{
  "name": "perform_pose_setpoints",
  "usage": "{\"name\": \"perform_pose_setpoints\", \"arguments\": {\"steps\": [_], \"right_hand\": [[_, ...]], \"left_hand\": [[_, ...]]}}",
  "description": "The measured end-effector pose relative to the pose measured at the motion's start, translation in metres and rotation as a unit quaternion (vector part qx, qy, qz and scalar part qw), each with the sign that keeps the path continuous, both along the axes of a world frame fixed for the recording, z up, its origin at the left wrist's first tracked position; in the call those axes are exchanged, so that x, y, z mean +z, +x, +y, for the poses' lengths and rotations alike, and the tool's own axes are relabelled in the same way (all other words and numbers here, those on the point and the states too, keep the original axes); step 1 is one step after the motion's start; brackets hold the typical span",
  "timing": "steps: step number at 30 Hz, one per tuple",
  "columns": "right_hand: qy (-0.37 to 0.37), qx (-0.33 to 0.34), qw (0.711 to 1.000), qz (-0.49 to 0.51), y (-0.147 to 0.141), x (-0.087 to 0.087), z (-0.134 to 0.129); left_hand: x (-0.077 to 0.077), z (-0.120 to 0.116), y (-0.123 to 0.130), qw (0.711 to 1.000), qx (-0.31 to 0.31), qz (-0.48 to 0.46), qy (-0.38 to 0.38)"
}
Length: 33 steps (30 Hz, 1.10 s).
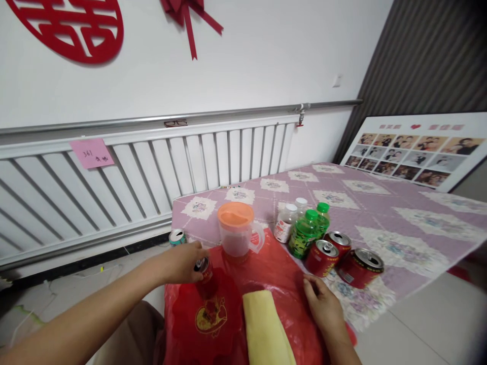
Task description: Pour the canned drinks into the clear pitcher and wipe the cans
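My left hand (184, 263) is closed around the top of a dark red drink can (206, 271), which stands upright over a red scalloped tray (186, 329) with a gold print. Beside it is a teal can (177, 237), partly hidden behind my hand. My right hand (323, 299) rests on the red plastic sheet (283, 274) with its fingers loosely curled and nothing visible in them. Just beyond it are three red cans (322, 257). A folded yellow cloth (266, 327) lies between my hands.
A clear pitcher (235, 238) with an orange lid stands behind the tray. Several bottles (304, 230), with green or white caps, are grouped to its right. A purple floral cloth (262, 200) covers the table. A white radiator (152, 172) lines the wall; a photo board (414, 121) leans at the right.
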State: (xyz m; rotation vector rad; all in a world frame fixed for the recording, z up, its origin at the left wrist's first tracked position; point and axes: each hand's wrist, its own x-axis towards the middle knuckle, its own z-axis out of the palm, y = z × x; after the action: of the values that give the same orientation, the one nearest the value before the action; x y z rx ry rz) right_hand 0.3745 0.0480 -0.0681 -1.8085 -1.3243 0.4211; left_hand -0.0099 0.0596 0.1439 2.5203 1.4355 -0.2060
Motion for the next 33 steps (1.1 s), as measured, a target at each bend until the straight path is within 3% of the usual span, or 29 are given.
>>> {"name": "perform_pose_setpoints", "arguments": {"steps": [8, 14, 17, 23, 33], "right_hand": [[0.001, -0.003, 1.0, -0.006, -0.001, 0.002, 0.0], [0.001, -0.005, 1.0, -0.008, -0.001, 0.001, 0.001], [-0.001, -0.003, 1.0, -0.009, -0.001, 0.0, 0.001], [0.0, 0.003, 1.0, -0.008, 0.0, -0.001, 0.001], [0.009, 0.001, 1.0, -0.005, 0.0, 0.0, 0.001]], "left_hand": [[-0.036, -0.018, 0.013, 0.996, 0.048, 0.059, 0.04], [-0.043, -0.024, 0.017, 0.99, 0.098, 0.085, 0.062], [-0.042, -0.028, 0.013, 0.994, 0.095, 0.03, 0.055], [-0.048, -0.037, -0.013, 0.985, 0.002, -0.17, -0.033], [-0.072, -0.04, -0.025, 0.981, 0.035, -0.188, -0.031]]}}
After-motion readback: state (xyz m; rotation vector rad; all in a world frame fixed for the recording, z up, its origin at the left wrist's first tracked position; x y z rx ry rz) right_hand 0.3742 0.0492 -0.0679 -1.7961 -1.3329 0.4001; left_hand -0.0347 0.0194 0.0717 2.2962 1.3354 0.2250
